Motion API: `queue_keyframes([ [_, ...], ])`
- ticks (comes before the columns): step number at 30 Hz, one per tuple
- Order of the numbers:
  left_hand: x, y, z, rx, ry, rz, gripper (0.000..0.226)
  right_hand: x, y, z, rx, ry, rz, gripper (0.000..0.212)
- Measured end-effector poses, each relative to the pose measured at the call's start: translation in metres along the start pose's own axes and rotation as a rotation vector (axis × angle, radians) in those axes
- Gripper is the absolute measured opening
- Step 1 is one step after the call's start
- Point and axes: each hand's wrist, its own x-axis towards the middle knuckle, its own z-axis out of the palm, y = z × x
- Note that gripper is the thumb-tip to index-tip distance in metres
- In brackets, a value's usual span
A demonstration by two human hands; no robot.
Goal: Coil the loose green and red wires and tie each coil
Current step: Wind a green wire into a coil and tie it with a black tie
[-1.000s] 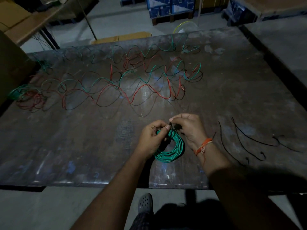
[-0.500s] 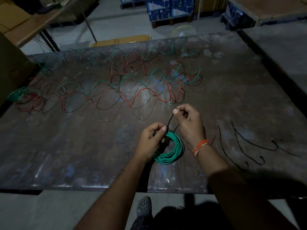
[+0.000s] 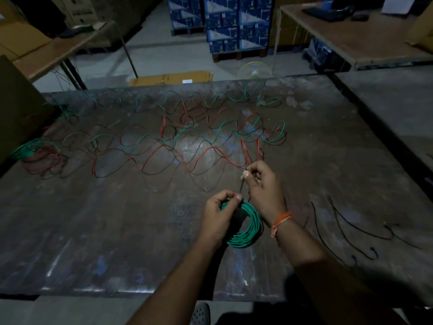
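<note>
The left hand (image 3: pixel 221 215) grips the near-left side of a green wire coil (image 3: pixel 249 228), thumb and fingers curled round the bundled turns. The right hand (image 3: pixel 263 186), just beyond and to the right of it, pinches the upper end of a thin black tie (image 3: pixel 241 184) that runs down to the coil's top edge beside the left thumb. An orange thread band (image 3: pixel 280 222) circles the right wrist. The coil sits low over the dark, scuffed tabletop (image 3: pixel 117 231), between the two wrists. To the right of the right hand lie several loose black ties (image 3: pixel 346 233). Beyond both hands, loose green and red wires (image 3: pixel 164 146) sprawl in loops, ending in a small tangle (image 3: pixel 35 153) far to the left.
</note>
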Motion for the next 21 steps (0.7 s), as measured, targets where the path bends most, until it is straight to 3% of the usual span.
queue_keyframes([
  [5, 0.015, 0.000, -0.004, 0.051, -0.075, -0.072, 0.025, 0.014, -0.009, 0.006, 0.006, 0.067, -0.004, 0.010],
  [10, 0.024, 0.007, -0.004, 0.093, -0.216, -0.012, 0.024, 0.032, -0.025, 0.013, -0.050, 0.163, -0.088, 0.009],
  [21, 0.041, 0.015, -0.016, 0.082, -0.303, 0.021, 0.024, 0.045, -0.034, 0.024, -0.020, 0.283, -0.052, 0.013],
])
